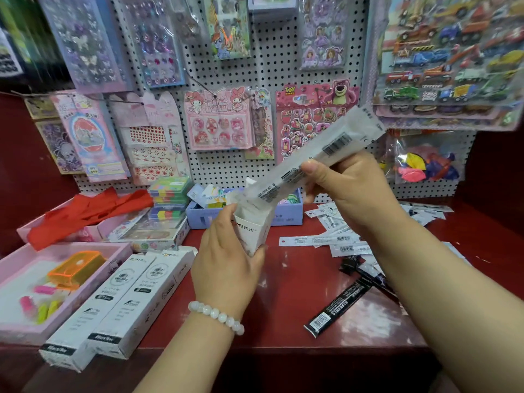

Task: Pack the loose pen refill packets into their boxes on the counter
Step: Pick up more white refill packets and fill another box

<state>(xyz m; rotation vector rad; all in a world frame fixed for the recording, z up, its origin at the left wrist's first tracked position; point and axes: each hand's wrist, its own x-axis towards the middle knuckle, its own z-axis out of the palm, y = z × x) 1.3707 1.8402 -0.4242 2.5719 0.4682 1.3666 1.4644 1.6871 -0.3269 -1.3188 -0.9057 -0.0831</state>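
Over the red table (297, 279), the left hand (226, 259) grips an open white box (251, 226) upright. The right hand (348, 185) pinches a white refill packet (309, 163), tilted, its lower end at the box's mouth. More loose packets (334, 239) lie scattered behind the right arm, one black packet (337, 307) nearer. Two closed white boxes (119, 304) lie side by side at the left.

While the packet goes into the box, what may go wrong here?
1. The white packet enters the open box at a slant; its lower end may catch on the rim and bend.
2. The left hand holds the box in the air, so it may tip or get squeezed.
3. The right hand's forearm hangs over the loose packets and may sweep them.
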